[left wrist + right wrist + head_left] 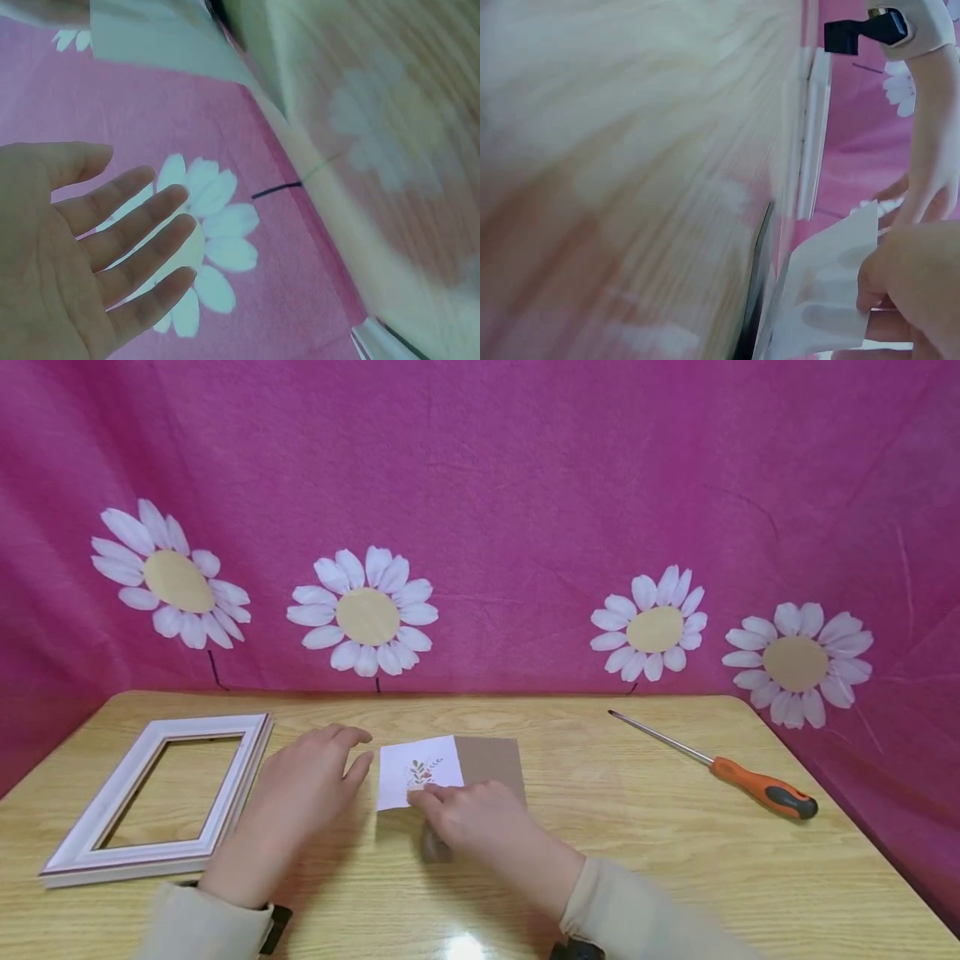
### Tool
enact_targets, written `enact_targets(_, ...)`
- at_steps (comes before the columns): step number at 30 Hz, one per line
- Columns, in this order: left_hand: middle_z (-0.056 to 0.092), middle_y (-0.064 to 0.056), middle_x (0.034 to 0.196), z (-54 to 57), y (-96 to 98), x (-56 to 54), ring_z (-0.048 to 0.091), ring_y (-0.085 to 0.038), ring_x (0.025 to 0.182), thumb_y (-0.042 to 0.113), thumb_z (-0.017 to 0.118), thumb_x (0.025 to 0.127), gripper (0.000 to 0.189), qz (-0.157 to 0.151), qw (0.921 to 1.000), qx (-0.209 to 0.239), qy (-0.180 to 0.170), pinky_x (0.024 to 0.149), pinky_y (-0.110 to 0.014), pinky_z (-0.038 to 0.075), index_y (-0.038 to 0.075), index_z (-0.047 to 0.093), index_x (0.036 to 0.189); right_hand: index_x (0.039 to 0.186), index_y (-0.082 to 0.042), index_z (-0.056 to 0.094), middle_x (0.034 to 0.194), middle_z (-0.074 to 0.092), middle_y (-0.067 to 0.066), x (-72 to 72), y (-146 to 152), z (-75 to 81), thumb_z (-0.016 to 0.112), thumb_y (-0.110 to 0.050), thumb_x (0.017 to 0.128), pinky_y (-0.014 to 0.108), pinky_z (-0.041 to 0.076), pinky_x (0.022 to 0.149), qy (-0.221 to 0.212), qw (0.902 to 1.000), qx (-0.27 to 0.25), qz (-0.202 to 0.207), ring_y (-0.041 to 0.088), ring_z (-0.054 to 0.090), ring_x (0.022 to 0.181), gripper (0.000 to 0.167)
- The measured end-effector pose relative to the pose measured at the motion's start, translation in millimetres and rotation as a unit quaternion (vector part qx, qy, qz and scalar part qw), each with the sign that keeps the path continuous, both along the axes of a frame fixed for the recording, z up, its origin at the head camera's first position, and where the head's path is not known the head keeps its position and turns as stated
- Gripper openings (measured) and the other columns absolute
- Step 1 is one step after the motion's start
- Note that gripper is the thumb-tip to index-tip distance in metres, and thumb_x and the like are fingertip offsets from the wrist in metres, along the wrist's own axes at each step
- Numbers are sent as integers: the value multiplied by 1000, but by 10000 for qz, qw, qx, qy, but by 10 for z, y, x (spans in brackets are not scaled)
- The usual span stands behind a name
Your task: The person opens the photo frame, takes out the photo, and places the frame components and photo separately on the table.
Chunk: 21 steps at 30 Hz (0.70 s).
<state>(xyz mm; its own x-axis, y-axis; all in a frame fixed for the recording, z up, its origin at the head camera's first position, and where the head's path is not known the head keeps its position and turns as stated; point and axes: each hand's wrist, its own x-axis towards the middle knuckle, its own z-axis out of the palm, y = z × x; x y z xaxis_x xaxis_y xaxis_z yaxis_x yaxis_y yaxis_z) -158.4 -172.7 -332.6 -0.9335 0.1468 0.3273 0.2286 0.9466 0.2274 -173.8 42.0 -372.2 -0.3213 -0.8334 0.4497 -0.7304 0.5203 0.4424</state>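
Note:
My right hand (480, 818) pinches the near edge of a small white card (393, 777) with a printed sprig of leaves and flowers. The card is tilted up above the table, and its pale underside (829, 292) shows in the right wrist view. Partly beneath it lies a flat brown board (495, 760). Just left of the card hovers my left hand (307, 785), apart from it, with nothing in its fingers; the left wrist view shows its palm (45, 262) and loosely spread fingers.
A white picture frame (153, 785) lies on the table's left, close to my left forearm. On the right is a screwdriver (757, 785) with an orange and black handle. Behind the wooden table (675, 877) hangs a magenta cloth (510, 527) with daisies.

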Motion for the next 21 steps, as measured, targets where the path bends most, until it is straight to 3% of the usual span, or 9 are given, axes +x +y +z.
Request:
enact_targets(5, 65, -17, 122, 38, -58, -2, 60, -40, 114, 21, 62, 96, 30, 69, 9999, 10, -75, 90, -57, 49, 5, 67, 121, 118, -19, 66, 110, 71, -9, 46, -268, 50, 69, -8, 86, 23, 43, 41, -523, 9981, 198, -250, 7, 60, 56, 34)
enact_targets(14, 64, -19, 125, 162, -230, 26, 58, -44, 114, 21, 60, 97, 32, 200, 9996, 209, 10, 86, -64, 47, 5, 66, 124, 93, -24, 64, 77, 64, -16, 104, -734, 57, 69, -14, 88, 24, 45, 43, -538, 9982, 85, -261, 3, 58, 55, 11)
enact_targets(21, 63, -20, 125, 187, -273, 18, 57, -45, 115, 22, 58, 98, 32, 227, 9994, 252, 16, 85, -64, 47, 5, 66, 124, 95, -27, 70, 91, 69, -17, 110, -881, 27, 68, -19, 90, 19, 46, 51, -613, 9979, 106, -151, 1, 65, 70, 10)
